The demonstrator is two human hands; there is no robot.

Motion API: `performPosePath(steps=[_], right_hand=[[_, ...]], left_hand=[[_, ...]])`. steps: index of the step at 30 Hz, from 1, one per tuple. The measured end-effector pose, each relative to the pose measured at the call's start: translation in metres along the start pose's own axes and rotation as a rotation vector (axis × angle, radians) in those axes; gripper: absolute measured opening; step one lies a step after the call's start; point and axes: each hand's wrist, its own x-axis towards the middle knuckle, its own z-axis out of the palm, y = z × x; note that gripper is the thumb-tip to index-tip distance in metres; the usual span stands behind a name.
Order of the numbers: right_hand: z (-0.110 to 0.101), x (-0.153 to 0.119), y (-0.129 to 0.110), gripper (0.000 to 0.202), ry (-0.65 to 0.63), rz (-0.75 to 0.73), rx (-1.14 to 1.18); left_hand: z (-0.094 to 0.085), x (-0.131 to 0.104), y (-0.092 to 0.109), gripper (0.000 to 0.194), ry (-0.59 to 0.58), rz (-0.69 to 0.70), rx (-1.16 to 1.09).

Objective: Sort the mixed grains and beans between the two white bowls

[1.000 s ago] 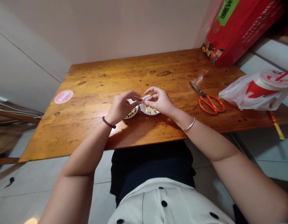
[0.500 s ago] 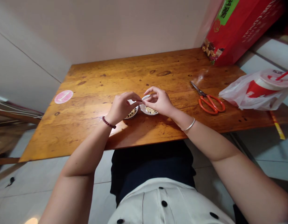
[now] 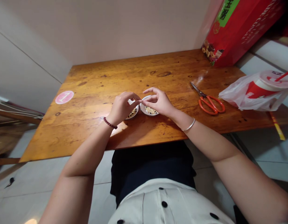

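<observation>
My left hand [image 3: 124, 106] and my right hand [image 3: 159, 101] meet fingertip to fingertip above two small white bowls. Both are closed in a pinch; whatever lies between the fingertips is too small to make out. Under my left hand is the left bowl [image 3: 134, 116], partly covered, with pale and dark beads or beans [image 3: 132, 113] in it. The right bowl [image 3: 144, 109] sits beside it, partly behind my right hand, and holds mostly pale round pieces [image 3: 150, 110] with a few dark ones. A thin dark thread [image 3: 97, 118] lies near my left wrist.
Orange-handled scissors [image 3: 210, 104] lie right of the bowls on the wooden table [image 3: 99, 90]. Farther right is a lidded drink cup [image 3: 262, 87] in a plastic bag. A red box [image 3: 239, 34] stands at the back right, and a pink round sticker [image 3: 64, 97] is at the left.
Almost nothing differs. The fingers of my right hand have shifted slightly, while both hands stay pinched together over the bowls.
</observation>
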Motion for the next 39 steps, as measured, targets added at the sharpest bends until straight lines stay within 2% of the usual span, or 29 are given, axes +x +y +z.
performPosePath(steps=[6, 9, 13, 17, 21, 24, 27, 30, 32, 35, 39], right_hand=[[0.001, 0.002, 0.0, 0.049, -0.007, 0.01, 0.013], [0.001, 0.005, 0.003, 0.04, 0.033, -0.023, -0.017], [0.0, 0.006, 0.005, 0.025, 0.082, -0.126, -0.186], [0.0, 0.002, 0.001, 0.017, 0.054, -0.164, -0.386], [0.001, 0.001, -0.002, 0.013, 0.076, -0.158, -0.423], [0.001, 0.003, 0.0, 0.01, 0.115, -0.16, -0.408], [0.0, 0.006, 0.005, 0.009, 0.188, -0.125, -0.301], [-0.001, 0.01, 0.01, 0.01, 0.266, -0.085, -0.176], [-0.003, 0.011, 0.01, 0.012, 0.316, -0.074, -0.133], [-0.005, 0.013, 0.01, 0.013, 0.362, -0.075, -0.092], [-0.006, 0.014, 0.01, 0.017, 0.373, -0.068, -0.074]], left_hand=[[0.0, -0.001, 0.0, 0.019, -0.019, 0.087, 0.161], [0.0, 0.0, 0.0, 0.021, -0.003, 0.149, 0.298], [-0.001, -0.001, 0.0, 0.022, 0.02, 0.191, 0.381], [-0.002, -0.001, 0.0, 0.02, 0.039, 0.224, 0.401], [-0.003, -0.001, 0.003, 0.021, 0.037, 0.206, 0.407], [-0.008, 0.0, 0.004, 0.023, 0.025, 0.117, 0.379], [-0.02, 0.001, -0.002, 0.02, -0.098, -0.016, 0.331], [-0.032, 0.001, -0.015, 0.022, -0.366, -0.087, 0.334], [-0.037, 0.0, -0.024, 0.033, -0.509, -0.091, 0.355], [-0.039, -0.001, -0.031, 0.049, -0.609, -0.113, 0.394], [-0.036, -0.002, -0.028, 0.051, -0.651, -0.136, 0.403]])
